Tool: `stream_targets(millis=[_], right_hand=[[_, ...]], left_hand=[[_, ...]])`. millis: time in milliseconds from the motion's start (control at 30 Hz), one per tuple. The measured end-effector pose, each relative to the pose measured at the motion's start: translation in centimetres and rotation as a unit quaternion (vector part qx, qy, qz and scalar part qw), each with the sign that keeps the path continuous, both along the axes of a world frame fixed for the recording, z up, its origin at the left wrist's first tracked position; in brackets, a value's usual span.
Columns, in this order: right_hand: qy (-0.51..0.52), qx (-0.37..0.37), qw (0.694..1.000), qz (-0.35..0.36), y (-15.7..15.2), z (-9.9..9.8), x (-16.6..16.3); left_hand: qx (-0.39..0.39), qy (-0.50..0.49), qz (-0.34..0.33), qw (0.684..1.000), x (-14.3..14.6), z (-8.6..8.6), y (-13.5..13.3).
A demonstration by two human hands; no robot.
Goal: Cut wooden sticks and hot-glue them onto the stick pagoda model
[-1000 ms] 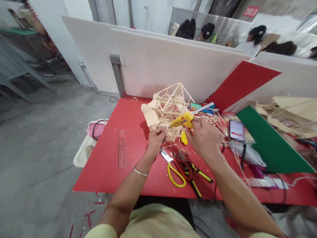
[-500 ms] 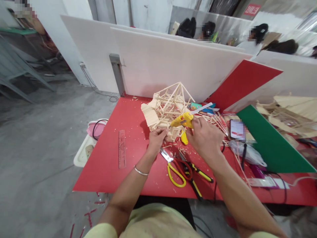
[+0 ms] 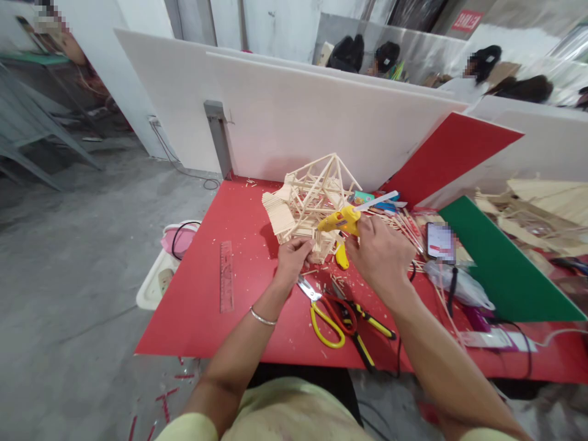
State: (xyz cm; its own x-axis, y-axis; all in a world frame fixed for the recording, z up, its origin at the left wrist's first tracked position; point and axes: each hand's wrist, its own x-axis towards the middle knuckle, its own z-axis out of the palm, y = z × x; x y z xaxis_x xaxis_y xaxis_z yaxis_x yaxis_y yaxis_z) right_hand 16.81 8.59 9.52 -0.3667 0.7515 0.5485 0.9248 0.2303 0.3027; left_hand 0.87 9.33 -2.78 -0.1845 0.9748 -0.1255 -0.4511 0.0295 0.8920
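A model house built of thin pale wooden sticks (image 3: 278,215) stands near the back of the red tabletop, with an open frame roof. At its lower front edge my left hand (image 3: 293,260) is closed, thumb and fingers pinching the model; the fingertips are partly hidden. My right hand (image 3: 383,251) grips a yellow hot glue gun (image 3: 340,219), with a white glue stick (image 3: 379,200) poking out of its rear. The gun's nozzle points left and down at the model's front, just above my left fingertips. Whether it touches the sticks I cannot tell.
Yellow-handled scissors (image 3: 327,324) and pliers (image 3: 362,352) lie in front of the model. A clear ruler (image 3: 226,275) is at left. On the right are a phone (image 3: 440,241), a plastic bag (image 3: 459,285) and a green board (image 3: 500,269). White panels (image 3: 340,116) stand behind.
The glue gun's nozzle has shifted slightly up and to the right. My left hand and the model stay in place.
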Motion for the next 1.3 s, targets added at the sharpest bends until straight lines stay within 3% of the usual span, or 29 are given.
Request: stream_targets(millis=[933, 1300], right_hand=[[0.005, 0.052, 0.999, -0.008, 0.58, -0.93, 0.07], [0.009, 0.036, 0.999, -0.01, 0.56, -0.76, 0.03]], left_hand=[[0.003, -0.008, -0.007, 1.0, 0.03, 0.34, 0.46], [0.0, -0.002, -0.007, 1.0, 0.04, 0.23, 0.47]])
